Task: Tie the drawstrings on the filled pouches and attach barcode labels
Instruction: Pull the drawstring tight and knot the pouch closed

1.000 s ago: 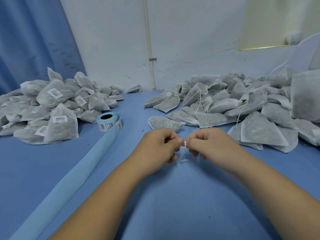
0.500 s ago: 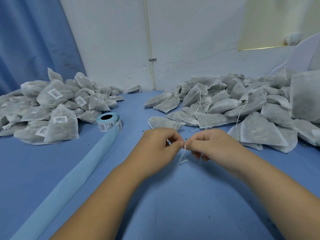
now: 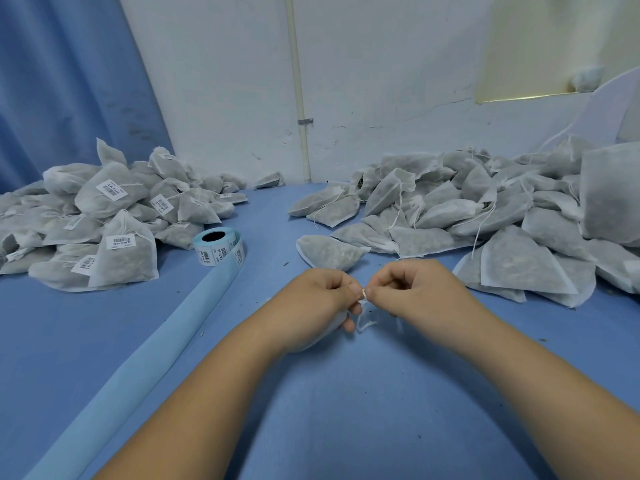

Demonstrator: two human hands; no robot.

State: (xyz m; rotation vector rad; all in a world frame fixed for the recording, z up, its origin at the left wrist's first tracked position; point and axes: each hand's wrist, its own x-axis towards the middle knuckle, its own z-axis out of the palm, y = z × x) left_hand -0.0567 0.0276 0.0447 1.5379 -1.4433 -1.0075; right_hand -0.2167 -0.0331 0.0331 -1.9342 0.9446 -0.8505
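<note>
**As the left hand (image 3: 318, 306) meets the right hand (image 3: 412, 292), one drawstring (image 3: 365, 318) is nipped between them**

If we take the two hands as the middle of our dial, we start out at nine to ten o'clock, where the heap of labelled pouches (image 3: 104, 216) sits on the blue table (image 3: 346, 410), with barcode stickers showing on several. Just beside that heap, at about eleven o'clock, is the label roll (image 3: 218, 249), and its pale blue backing strip (image 3: 156, 341) trails off towards seven o'clock.

Now to the middle. We have the left hand with its fingers curled, thumb and forefinger pinching the white drawstring. A pale pouch (image 3: 332, 329) peeps out from under that palm, mostly hidden. The loose string loops down at six o'clock from the pinch. Fingertip to fingertip with it comes the right hand, also curled, nipping the same string from the other side.

Out at one to three o'clock we find the big spread of unlabelled pouches (image 3: 485, 216), many with their strings hanging loose, the nearest of them close to the right hand.
</note>
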